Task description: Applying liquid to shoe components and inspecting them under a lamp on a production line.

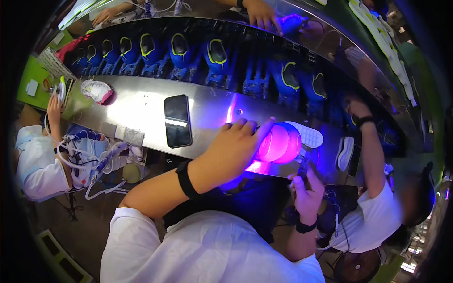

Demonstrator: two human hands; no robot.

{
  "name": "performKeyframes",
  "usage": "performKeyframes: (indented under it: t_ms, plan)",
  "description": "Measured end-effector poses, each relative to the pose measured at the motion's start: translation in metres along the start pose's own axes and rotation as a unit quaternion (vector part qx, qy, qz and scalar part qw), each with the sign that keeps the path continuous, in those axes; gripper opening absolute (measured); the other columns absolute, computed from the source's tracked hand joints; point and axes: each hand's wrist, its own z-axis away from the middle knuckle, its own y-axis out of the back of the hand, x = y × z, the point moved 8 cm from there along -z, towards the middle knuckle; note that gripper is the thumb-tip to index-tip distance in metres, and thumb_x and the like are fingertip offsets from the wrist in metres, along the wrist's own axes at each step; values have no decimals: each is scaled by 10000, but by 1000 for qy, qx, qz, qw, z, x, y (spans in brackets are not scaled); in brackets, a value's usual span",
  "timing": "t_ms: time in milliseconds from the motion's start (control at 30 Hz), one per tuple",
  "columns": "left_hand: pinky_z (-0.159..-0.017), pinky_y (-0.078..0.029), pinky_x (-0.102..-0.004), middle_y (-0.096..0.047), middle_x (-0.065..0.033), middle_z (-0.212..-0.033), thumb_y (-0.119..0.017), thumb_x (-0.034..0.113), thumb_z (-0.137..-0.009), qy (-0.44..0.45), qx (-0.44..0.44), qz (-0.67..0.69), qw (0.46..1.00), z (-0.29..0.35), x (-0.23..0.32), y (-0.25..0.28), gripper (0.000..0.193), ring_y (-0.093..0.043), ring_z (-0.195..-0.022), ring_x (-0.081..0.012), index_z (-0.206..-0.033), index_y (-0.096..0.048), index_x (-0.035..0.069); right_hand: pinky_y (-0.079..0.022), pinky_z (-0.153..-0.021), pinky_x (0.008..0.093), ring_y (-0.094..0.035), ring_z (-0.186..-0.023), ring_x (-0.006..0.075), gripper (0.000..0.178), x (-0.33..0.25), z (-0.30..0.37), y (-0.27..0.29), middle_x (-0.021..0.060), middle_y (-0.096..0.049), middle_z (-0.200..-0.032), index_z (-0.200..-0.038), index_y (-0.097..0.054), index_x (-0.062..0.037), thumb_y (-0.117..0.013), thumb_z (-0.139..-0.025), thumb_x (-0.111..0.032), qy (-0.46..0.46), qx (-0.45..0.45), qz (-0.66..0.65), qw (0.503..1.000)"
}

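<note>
My left hand (236,146) wraps over a shoe upper (281,143) that glows pink and orange under violet light, at the bench's near edge. A white patterned sole (307,136) sticks out beyond it on the right. Close to the shoe's right side, my right hand (307,191) is closed, thumb and fingers pinching a small dark tool (302,169). Its kind I cannot make out, and whether its tip touches the shoe is unclear.
A black phone (178,121) and a white-and-pink shoe (96,91) lie on the metal bench (141,101). Behind runs a line of dark blue shoes (217,54) on racks. Another white sole (345,153) lies at the right. Co-workers sit left and right, another's hand (259,14) shows opposite.
</note>
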Motion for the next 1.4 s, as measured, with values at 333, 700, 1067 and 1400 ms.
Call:
performKeyframes:
  t_ms: [333,700,1067,1400]
  plan:
    - [-947,-555,-457,-651,-212,-1271,-919,327,-681,-17,-47,190,980,55,5,11,1082,-663,-1148,-399,-1556,-352,38,-529,-834,284,-667,-907,127,386,-80,1,6,66,-715,-1036,-1312,-640,49,-710,-955,-79,92,-78,38,992]
    - [-1083,-473,-443,-571,-252,-1421,-912,432,-707,27,-168,338,926,88,56,27,1109,-593,-1293,-361,-1524,-351,-64,-530,-903,328,-700,-971,191,393,-96,42,18,135,-748,-1077,-1273,-668,27,-740,-893,-42,100,-107,54,988]
    - [-1191,-337,-454,-424,-339,-1517,-888,497,-755,155,-254,457,838,78,66,-3,1190,-399,-1451,-401,-1512,-262,-175,-487,-980,329,-673,-1068,194,392,-41,47,30,132,-734,-1140,-1276,-675,6,-741,-895,-58,47,-136,21,989]
    - [-1146,-384,-393,-409,-311,-1530,-812,452,-857,285,-280,533,746,63,52,-44,1157,-461,-1403,-317,-1553,-127,-168,-499,-976,341,-689,-1060,201,394,19,66,37,131,-747,-1130,-1285,-678,-7,-735,-899,-63,-17,-132,4,991]
